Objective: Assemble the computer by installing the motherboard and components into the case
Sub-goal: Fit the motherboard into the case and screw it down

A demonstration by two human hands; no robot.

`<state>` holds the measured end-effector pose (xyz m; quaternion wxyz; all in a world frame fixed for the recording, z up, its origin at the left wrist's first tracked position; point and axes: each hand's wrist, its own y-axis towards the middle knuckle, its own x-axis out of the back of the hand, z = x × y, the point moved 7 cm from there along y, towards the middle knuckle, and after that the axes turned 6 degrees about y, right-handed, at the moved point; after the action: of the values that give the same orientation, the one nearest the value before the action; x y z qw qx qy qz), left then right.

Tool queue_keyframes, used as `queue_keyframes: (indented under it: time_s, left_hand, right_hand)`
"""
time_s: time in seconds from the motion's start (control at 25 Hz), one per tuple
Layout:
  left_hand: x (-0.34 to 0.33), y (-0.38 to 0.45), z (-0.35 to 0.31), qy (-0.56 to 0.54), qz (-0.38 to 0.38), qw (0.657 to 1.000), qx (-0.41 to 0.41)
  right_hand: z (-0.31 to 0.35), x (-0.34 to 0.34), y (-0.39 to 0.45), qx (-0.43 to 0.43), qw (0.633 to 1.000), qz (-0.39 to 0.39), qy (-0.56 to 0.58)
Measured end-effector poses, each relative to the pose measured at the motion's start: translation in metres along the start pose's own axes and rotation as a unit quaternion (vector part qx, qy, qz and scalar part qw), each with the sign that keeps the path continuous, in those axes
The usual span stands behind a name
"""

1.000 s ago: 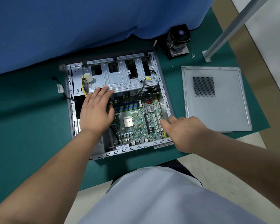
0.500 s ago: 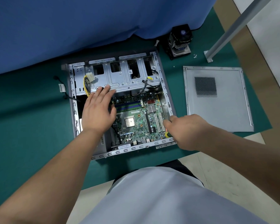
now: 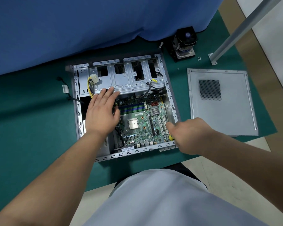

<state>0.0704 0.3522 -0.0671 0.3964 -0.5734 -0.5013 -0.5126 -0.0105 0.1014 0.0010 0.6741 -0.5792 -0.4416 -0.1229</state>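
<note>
Head view: flat left hand (image 3: 101,111) rests on green motherboard (image 3: 142,123); right hand (image 3: 190,136) grip clasps yellow tool (image 3: 171,137).

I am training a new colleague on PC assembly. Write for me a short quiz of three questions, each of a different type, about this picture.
1. True or false: the motherboard already lies inside the case.
2. Where is the side panel? A) fitted on the case; B) flat on the green mat, to the right of the case; C) leaning on the blue cloth.
3. Fill in: the left hand rests flat, with its fingertips on the metal drive ____.

Key
1. True.
2. B.
3. Cage.
</note>
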Motion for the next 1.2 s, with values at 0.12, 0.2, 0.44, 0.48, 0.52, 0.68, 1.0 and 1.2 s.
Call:
queue_keyframes:
  time_s: [0.12,0.2,0.44,0.48,0.52,0.68,1.0,1.2]
  left_hand:
    - [-0.001,0.000,0.001,0.001,-0.001,1.000,-0.002]
    - [-0.001,0.000,0.001,0.000,-0.003,1.000,-0.002]
    - [-0.001,0.000,0.000,0.000,-0.005,1.000,-0.002]
    - [-0.001,-0.001,0.000,0.000,-0.004,1.000,-0.002]
    - [-0.001,-0.001,0.000,0.001,-0.005,1.000,-0.002]
    - [-0.001,0.000,0.000,0.002,-0.007,1.000,-0.004]
    - [-0.001,-0.001,0.000,0.002,-0.008,1.000,-0.004]
    - [-0.001,0.000,0.001,-0.001,-0.005,1.000,-0.006]
  right_hand:
    - [-0.006,0.003,0.003,-0.018,1.000,-0.007,-0.004]
    - [-0.009,0.002,0.003,-0.017,1.000,0.001,-0.008]
    - [-0.002,0.005,-0.001,0.007,1.000,-0.022,-0.018]
    - [-0.004,0.003,0.001,0.004,1.000,-0.012,-0.022]
    - [-0.007,0.002,0.001,-0.008,1.000,-0.007,-0.015]
    - [-0.014,0.000,-0.001,-0.033,0.999,-0.015,-0.007]
    - [-0.006,-0.002,-0.006,-0.024,0.998,-0.048,-0.013]
    - [-0.009,-0.008,-0.001,-0.033,0.999,-0.035,-0.011]
